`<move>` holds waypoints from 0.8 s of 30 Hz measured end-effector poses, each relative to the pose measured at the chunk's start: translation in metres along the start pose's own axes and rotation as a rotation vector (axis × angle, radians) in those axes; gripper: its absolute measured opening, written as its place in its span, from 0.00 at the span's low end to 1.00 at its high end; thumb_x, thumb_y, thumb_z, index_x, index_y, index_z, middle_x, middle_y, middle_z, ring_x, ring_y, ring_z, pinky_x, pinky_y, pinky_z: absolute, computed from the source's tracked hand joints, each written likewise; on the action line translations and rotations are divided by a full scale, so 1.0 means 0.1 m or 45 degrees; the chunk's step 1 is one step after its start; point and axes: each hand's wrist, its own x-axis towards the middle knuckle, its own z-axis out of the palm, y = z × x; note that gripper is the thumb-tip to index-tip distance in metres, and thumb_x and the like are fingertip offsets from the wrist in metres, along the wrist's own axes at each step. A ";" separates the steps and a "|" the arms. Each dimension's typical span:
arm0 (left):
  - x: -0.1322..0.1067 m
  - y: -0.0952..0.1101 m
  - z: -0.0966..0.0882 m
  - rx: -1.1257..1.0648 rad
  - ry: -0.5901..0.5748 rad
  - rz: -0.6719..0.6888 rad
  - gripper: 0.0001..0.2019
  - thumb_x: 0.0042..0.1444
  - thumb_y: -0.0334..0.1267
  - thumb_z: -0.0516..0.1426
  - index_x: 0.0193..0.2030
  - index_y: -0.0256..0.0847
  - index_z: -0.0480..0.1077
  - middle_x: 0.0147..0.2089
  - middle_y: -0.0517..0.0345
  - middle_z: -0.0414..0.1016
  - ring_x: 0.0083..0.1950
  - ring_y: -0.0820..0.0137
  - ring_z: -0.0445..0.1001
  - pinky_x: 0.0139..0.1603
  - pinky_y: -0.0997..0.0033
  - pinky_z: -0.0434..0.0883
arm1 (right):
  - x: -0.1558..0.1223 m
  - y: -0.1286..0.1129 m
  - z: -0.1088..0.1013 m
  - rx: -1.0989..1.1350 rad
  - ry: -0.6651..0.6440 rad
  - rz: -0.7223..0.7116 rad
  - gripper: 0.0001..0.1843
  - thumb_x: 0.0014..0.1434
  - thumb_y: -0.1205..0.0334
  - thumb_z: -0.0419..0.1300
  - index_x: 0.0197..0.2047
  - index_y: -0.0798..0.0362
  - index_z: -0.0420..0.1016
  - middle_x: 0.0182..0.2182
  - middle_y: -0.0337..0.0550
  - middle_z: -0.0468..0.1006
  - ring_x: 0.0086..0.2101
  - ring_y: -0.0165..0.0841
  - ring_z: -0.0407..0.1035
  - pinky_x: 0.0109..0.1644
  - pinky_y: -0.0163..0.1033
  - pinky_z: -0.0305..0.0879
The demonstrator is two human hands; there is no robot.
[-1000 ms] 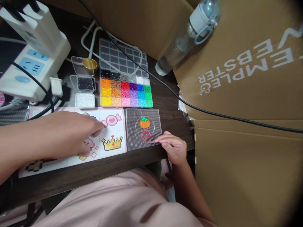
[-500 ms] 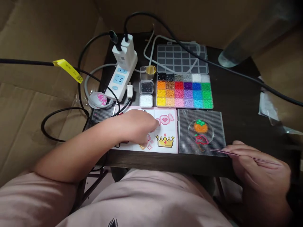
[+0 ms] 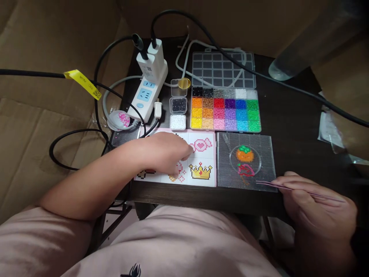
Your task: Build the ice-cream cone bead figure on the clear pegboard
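My left hand (image 3: pixel 170 152) lies over the pattern sheet (image 3: pixel 201 132), back of the hand up. Its index finger reaches to the left end of a printed pink candy, and another fingertip rests lower by a pink-and-yellow picture. Nothing shows between those fingers; the rest are hidden underneath. In my right hand (image 3: pixel 319 204) are pink tweezers (image 3: pixel 288 187), their tips over the lower right of the clear pegboard (image 3: pixel 265 161). On that pegboard sit an orange bead persimmon (image 3: pixel 245 154) with a green top and, below it, a red-and-pink bead outline (image 3: pixel 246 170) with a brown tail.
Behind the pegboard stands a compartment box of coloured beads (image 3: pixel 225 109), its clear lid (image 3: pixel 223 69) folded back. Small boxes of black beads (image 3: pixel 178 105) and white beads (image 3: pixel 178 122) stand beside it. A white power strip (image 3: pixel 145 96) and black cables (image 3: pixel 98 154) occupy the left.
The view has shifted slightly. My left hand stays on nearly the same spot of the sheet, and my right hand keeps the tweezers over the pegboard's corner.
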 end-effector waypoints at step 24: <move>-0.01 0.06 -0.07 0.023 -0.027 -0.018 0.12 0.50 0.44 0.64 0.41 0.48 0.73 0.38 0.57 0.79 0.37 0.63 0.72 0.33 0.65 0.57 | 0.01 0.01 -0.02 0.011 -0.042 -0.019 0.04 0.56 0.64 0.70 0.31 0.47 0.87 0.30 0.46 0.87 0.30 0.41 0.81 0.50 0.53 0.74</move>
